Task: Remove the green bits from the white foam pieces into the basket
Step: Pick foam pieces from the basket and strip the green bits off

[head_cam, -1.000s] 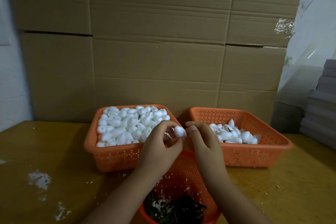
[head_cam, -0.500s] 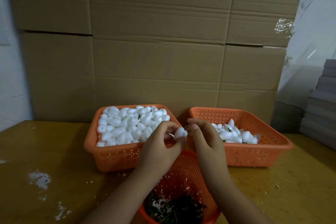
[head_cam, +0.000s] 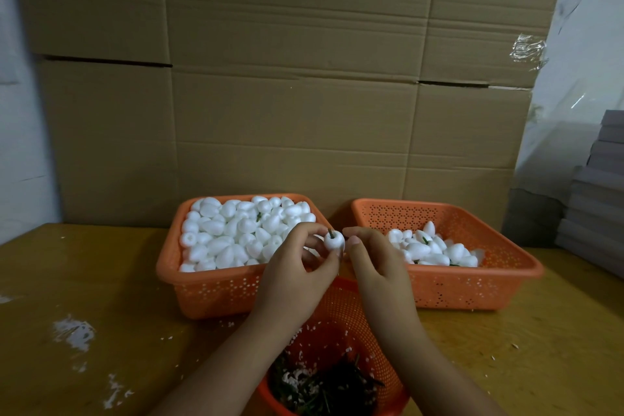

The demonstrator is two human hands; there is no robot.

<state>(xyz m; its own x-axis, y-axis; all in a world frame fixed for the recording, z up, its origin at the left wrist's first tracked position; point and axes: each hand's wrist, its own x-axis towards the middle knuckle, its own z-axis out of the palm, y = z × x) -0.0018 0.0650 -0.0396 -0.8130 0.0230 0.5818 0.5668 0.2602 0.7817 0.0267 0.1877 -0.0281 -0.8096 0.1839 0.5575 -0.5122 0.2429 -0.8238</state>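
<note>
White scuffs [head_cam: 72,331] mark the table [head_cam: 101,280] at far left. Next, the left basket [head_cam: 216,294] sits heaped with white foam pieces [head_cam: 236,233]. Your left hand [head_cam: 297,277] pinches one foam piece [head_cam: 334,241] between thumb and fingertips, above the gap between the two rear baskets; a green bit [head_cam: 330,232] sticks up from its top. Your right hand [head_cam: 378,267] is just beside it, thumb and forefinger drawn together near the piece; can't tell if they touch it. Below both hands, the round basket [head_cam: 341,317] holds dark green bits and white crumbs. Right basket [head_cam: 472,290] holds a smaller foam pile [head_cam: 435,250].
</note>
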